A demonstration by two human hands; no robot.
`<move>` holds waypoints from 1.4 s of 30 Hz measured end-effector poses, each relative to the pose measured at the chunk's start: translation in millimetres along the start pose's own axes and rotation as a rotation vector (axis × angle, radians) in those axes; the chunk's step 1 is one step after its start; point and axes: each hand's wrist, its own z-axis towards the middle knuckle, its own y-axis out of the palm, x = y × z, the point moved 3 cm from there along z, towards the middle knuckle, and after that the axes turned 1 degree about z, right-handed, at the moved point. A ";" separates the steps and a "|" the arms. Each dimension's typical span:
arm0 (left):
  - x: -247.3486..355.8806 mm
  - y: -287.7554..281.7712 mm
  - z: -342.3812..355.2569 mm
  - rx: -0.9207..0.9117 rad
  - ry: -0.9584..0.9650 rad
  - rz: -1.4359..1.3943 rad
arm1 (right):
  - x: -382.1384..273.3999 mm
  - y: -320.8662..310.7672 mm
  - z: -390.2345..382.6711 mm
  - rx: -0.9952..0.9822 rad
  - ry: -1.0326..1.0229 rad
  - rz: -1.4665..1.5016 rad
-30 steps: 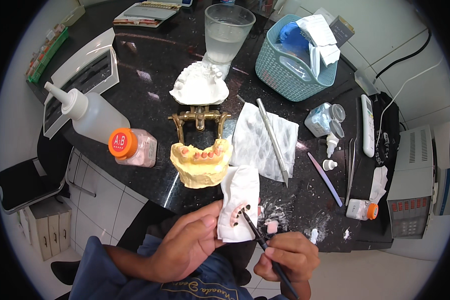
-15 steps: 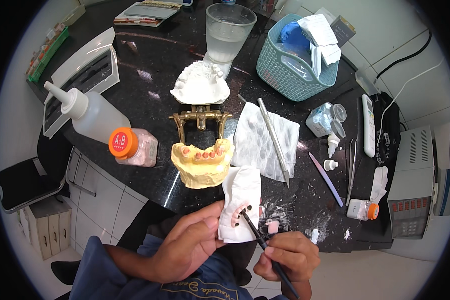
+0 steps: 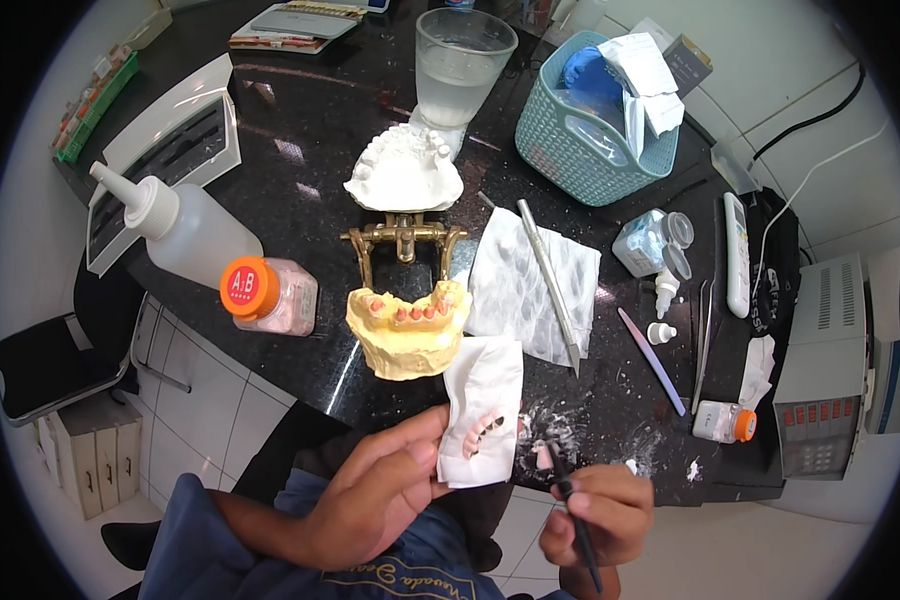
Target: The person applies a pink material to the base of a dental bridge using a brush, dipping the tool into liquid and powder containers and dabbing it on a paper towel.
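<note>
My left hand (image 3: 375, 490) grips a folded white tissue (image 3: 485, 380) by its left side, thumb on top. On the tissue lies a small curved dental bridge (image 3: 473, 440), pinkish with dark patches. My right hand (image 3: 615, 505) pinches a slim black brush (image 3: 582, 530); its tip is over or touching a small pink lump (image 3: 543, 457) on the dark counter, I cannot tell which. Just beyond the tissue stands a brass articulator (image 3: 406, 240) carrying a yellow dental cast (image 3: 405, 345) with reddish tooth stumps and a white plaster cast (image 3: 402, 175).
Left stand an orange-lidded powder jar (image 3: 285, 300) and a squeeze bottle (image 3: 205, 235). A glass of water (image 3: 460, 80) and teal basket (image 3: 590, 150) are farther back. Right of the casts, a metal knife (image 3: 550, 285) rests on a white cloth (image 3: 500, 290); tweezers (image 3: 705, 340) lie beyond.
The brush has left the bridge and moved right to the pink lump with my right hand. My left hand and the tissue have barely shifted.
</note>
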 end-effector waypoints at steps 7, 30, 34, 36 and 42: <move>10.4 7.9 0.7 0.024 -0.019 -0.002 | 4.6 -16.4 -0.3 0.107 0.241 -0.084; 21.4 1.6 12.2 0.094 0.050 0.276 | 2.1 -9.1 9.8 0.026 0.076 -0.017; 23.7 6.5 12.7 0.105 0.044 0.287 | -1.2 -10.4 10.1 0.016 -0.013 0.003; 25.1 6.5 12.6 0.102 0.031 0.318 | -1.0 -8.7 8.7 0.053 0.008 0.048; 26.2 7.7 12.1 0.107 0.006 0.354 | 0.6 -1.5 7.8 -0.006 -0.149 0.026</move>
